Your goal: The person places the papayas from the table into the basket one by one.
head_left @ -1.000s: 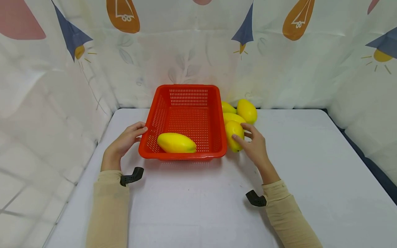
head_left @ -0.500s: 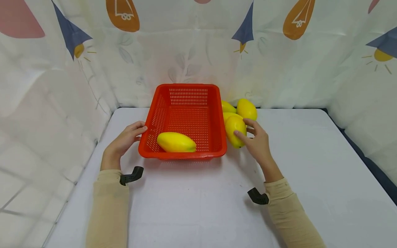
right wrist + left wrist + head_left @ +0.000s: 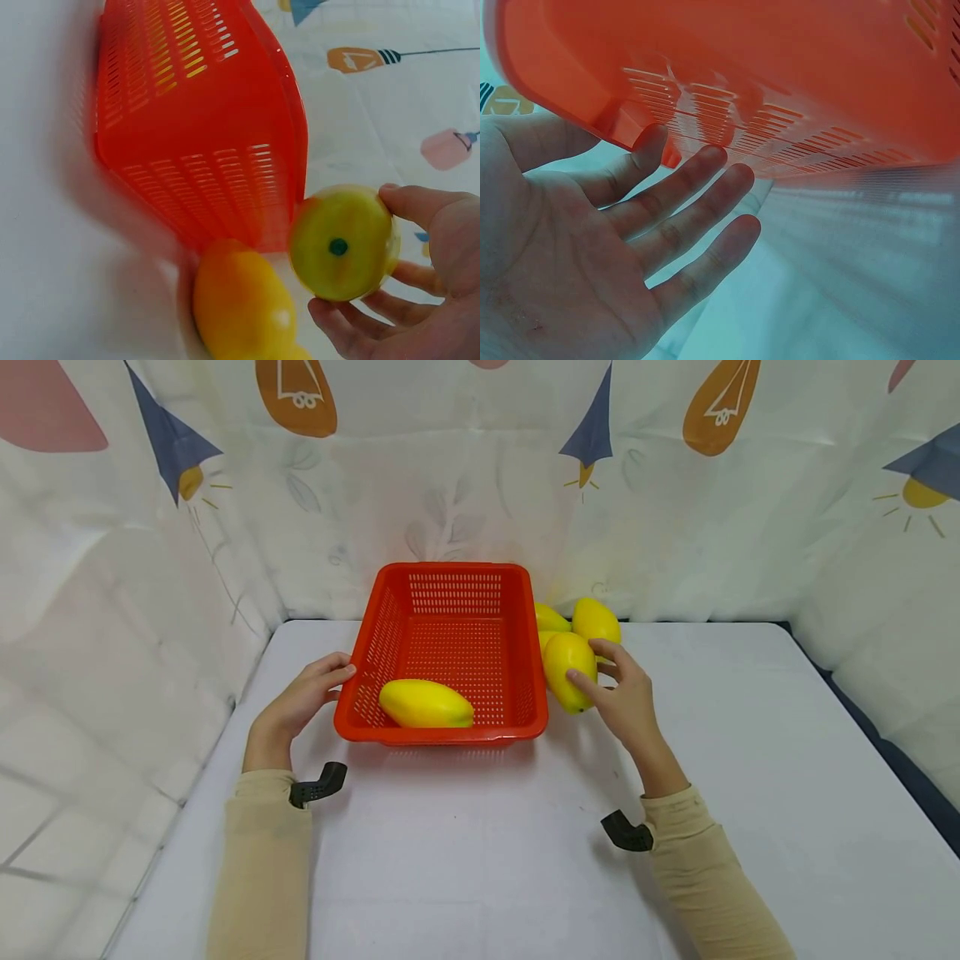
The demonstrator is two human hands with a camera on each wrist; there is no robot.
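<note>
A red perforated plastic basket sits at the back middle of the table, with one yellow mango lying near its front wall. On the basket's left side, my left hand pinches the rim; in the left wrist view its other fingers spread out under the rim. My right hand holds a second mango between thumb and fingertips, just outside the basket's right rim. The right wrist view shows that mango's dark-tipped end beside the rim, above another mango.
More mangoes, including one at the back, lie against the basket's right side, partly hidden by it and by the held mango. A patterned white curtain hangs behind the white table.
The right hand has lifted its mango slightly upward and away, so it now covers more of the mangoes behind. My left hand and the basket have stayed in place.
</note>
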